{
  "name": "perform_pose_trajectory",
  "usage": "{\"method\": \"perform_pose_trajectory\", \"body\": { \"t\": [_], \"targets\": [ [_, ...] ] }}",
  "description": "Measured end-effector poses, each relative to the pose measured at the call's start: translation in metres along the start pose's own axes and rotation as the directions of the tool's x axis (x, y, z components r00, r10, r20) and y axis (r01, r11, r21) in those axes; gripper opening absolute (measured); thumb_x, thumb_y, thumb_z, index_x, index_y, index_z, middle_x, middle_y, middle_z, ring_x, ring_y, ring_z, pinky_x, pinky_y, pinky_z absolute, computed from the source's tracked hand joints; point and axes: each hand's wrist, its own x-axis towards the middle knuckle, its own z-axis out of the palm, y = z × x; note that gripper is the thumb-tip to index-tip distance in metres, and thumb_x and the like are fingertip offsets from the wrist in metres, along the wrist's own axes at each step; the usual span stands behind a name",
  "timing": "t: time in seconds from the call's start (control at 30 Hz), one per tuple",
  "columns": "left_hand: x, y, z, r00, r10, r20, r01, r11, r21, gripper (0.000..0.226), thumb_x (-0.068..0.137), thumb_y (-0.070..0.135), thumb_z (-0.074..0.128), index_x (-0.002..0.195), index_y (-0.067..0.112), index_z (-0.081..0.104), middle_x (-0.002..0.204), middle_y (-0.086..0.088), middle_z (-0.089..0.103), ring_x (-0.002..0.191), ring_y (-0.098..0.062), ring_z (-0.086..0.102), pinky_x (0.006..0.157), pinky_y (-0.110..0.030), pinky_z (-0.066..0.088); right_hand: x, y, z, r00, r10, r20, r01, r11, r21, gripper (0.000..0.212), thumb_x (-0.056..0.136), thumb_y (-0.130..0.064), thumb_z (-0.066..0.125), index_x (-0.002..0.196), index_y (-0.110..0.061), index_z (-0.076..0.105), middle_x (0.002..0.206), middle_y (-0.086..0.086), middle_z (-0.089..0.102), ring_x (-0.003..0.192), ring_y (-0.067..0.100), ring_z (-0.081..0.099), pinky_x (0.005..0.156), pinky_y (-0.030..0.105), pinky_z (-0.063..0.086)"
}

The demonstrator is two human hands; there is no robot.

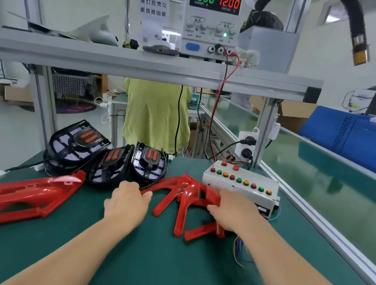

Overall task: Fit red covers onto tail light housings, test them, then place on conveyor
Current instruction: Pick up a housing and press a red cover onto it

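Just beside the grey push-button box (pixel 241 185), my right hand (pixel 232 212) grips the glossy red forked plastic cover (pixel 186 197); my left hand (pixel 129 203) curls round its tip. Judged light, stiff, slick: grip the arms.

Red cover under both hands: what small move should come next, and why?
Probably lift the cover and carry it back-left to the nearest housing. The left hand and right hand both grip it, it rests on the mat, and the housings behind show no cover fitted.
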Motion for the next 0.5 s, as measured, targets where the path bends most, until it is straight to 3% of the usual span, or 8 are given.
{"method": "perform_pose_trajectory", "body": {
  "t": [0.13,0.3,0.5],
  "targets": [
    [0.013,-0.006,0.002,0.998,-0.018,-0.058,0.019,1.0,0.01,0.036,0.094,0.047,0.056,0.114,0.017,0.053,0.121,-0.006,0.05,0.113,-0.027,0.051,0.096,-0.043,0.04,0.009,0.01,0.001,0.999,0.03,0.02,-0.028,0.997,-0.071,0.044,0.096,-0.053,0.041,0.115,-0.019,0.062,0.113,0.003,0.064,0.095,0.021,0.057,0.072,0.033,0.043],
    [0.018,-0.018,0.009,0.996,0.016,-0.093,-0.008,0.996,0.092,0.043,0.093,0.054,0.055,0.122,0.022,0.052,0.123,-0.003,0.053,0.118,-0.025,0.05,0.092,-0.042,0.037,0.011,0.013,0.001,0.999,0.011,0.035,-0.007,0.994,-0.112,0.047,0.092,-0.058,0.045,0.116,-0.021,0.061,0.11,0.001,0.063,0.094,0.021,0.056,0.07,0.032,0.041],
    [0.024,-0.023,0.008,0.995,0.067,-0.079,-0.072,0.996,-0.057,0.031,0.095,0.035,0.062,0.124,0.026,0.059,0.111,0.005,0.065,0.115,-0.022,0.052,0.097,-0.039,0.038,0.006,-0.006,-0.001,0.996,-0.06,0.069,0.061,0.998,-0.019,0.034,0.088,-0.058,0.054,0.092,-0.025,0.054,0.089,-0.004,0.057,0.084,0.019,0.053,0.065,0.031,0.04]
  ]
}}
